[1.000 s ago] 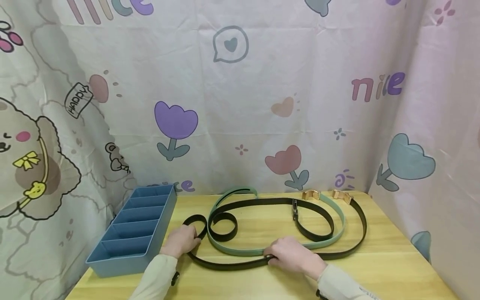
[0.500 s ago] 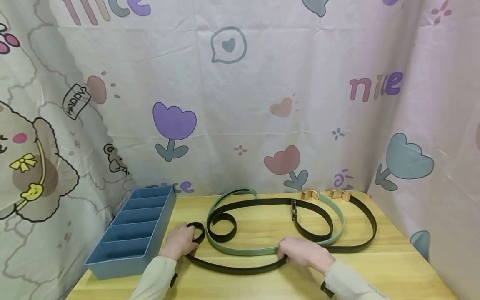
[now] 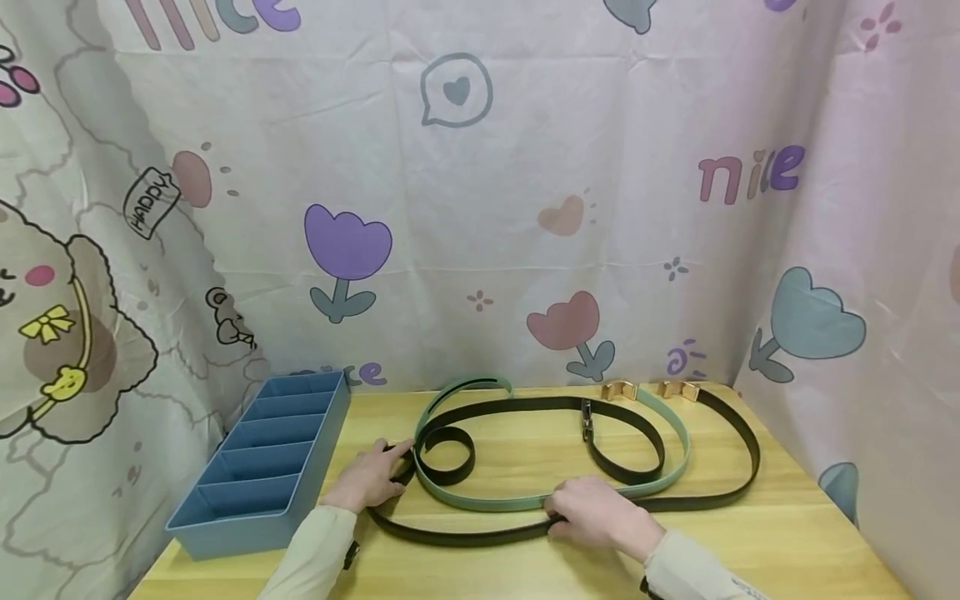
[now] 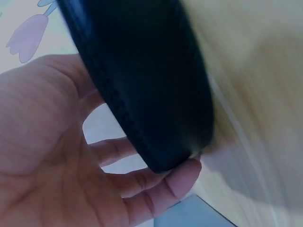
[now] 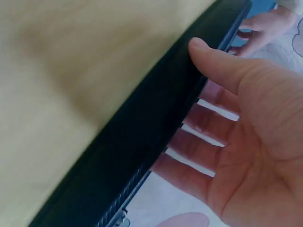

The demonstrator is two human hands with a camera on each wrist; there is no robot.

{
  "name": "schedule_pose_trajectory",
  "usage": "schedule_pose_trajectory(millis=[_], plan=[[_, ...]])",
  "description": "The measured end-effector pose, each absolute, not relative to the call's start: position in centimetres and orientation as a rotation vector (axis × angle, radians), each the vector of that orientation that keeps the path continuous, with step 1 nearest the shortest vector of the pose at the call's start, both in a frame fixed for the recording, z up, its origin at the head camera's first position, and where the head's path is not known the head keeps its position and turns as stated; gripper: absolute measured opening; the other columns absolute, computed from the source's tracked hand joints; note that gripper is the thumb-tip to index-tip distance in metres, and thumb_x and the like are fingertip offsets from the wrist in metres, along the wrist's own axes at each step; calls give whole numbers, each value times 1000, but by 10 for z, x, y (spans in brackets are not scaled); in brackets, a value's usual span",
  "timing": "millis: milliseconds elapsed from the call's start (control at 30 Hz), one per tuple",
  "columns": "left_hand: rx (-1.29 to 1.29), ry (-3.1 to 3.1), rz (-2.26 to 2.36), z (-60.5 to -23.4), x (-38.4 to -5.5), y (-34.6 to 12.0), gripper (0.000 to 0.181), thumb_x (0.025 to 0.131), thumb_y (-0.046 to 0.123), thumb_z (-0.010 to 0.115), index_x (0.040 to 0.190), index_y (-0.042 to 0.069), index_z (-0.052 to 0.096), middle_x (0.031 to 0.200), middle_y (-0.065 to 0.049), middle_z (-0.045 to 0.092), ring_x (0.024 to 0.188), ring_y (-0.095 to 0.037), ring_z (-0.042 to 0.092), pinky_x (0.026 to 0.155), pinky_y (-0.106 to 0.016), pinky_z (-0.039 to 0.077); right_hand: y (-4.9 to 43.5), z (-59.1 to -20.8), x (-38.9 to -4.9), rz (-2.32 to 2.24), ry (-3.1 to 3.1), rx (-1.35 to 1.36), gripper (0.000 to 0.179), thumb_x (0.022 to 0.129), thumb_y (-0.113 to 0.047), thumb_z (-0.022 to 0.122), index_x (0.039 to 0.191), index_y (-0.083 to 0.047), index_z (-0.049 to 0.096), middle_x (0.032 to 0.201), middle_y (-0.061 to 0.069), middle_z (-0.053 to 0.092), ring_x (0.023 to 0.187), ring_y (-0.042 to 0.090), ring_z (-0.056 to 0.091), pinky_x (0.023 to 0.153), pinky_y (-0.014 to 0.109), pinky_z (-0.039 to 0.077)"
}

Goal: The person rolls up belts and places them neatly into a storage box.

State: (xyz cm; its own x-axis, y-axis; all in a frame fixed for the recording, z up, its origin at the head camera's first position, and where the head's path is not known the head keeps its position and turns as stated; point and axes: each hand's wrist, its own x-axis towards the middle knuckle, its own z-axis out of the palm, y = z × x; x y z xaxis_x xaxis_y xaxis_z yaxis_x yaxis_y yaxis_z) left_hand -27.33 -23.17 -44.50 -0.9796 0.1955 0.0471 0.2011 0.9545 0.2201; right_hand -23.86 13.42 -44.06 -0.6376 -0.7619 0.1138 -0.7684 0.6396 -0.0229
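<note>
The front black belt (image 3: 465, 538) stands on its edge in a long curve, its gold buckle (image 3: 678, 389) at the back right. My left hand (image 3: 367, 479) is around its curled left end, index finger stretched toward the green belt (image 3: 480, 505). In the left wrist view, several fingers reach behind the black strap (image 4: 142, 80). My right hand (image 3: 596, 510) pinches the same belt near its middle. The right wrist view has the thumb on one face of the strap (image 5: 142, 127) and the fingers behind it. The right hand's fingertips overlap the green belt in the head view.
Inside the green loop lies another black belt (image 3: 540, 404) with a dark buckle (image 3: 587, 421) and a coiled end. The green belt's gold buckle (image 3: 621, 390) is at the back edge. A blue compartment tray (image 3: 247, 529) stands left of the left hand; a patterned curtain hangs behind.
The front belt's right bend has spread to the right. My right hand slid right along the strap, then slightly back left. The left hand's index finger has straightened out.
</note>
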Motion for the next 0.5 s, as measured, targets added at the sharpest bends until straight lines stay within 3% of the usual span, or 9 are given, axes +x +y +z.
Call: schedule_pose_trajectory(millis=[67,200,333,433,500], plan=[[-305,-3093,-352,-445,-272,-231,71,79,18,80,143,15,50,125,-28,51,92,-44,60,76,-55,50,130,-442,-239,99,-2732,1319,7,84,-22,74,84,-25,68,80,-15,66,69,0,57,62,24,47],[-296,-3120,-378,-443,-265,-226,73,75,17,82,141,13,50,126,-33,51,92,-42,62,77,-55,50,125,-447,-239,98,-2690,1382,34,84,-8,71,113,-26,71,105,-10,72,90,7,68,73,28,54],[-294,-3131,-396,-439,-260,-219,73,73,13,81,138,8,49,125,-36,52,89,-41,62,74,-54,50,121,-451,-240,113,-2665,1389,23,84,-13,72,104,-26,72,98,-12,71,84,2,65,69,24,52],[-296,-3129,-387,-439,-258,-212,68,75,12,79,135,2,48,118,-35,56,94,-45,62,78,-55,50,116,-453,-240,131,-2643,1401,9,85,-28,74,93,-27,70,87,-16,66,74,-4,57,62,19,45],[-305,-3118,-375,-440,-257,-209,62,77,12,78,130,-1,48,107,-31,62,92,-43,63,77,-53,51,110,-455,-240,145,-2626,1419,14,85,-40,73,89,-28,69,80,-19,62,68,-7,51,59,16,41]])
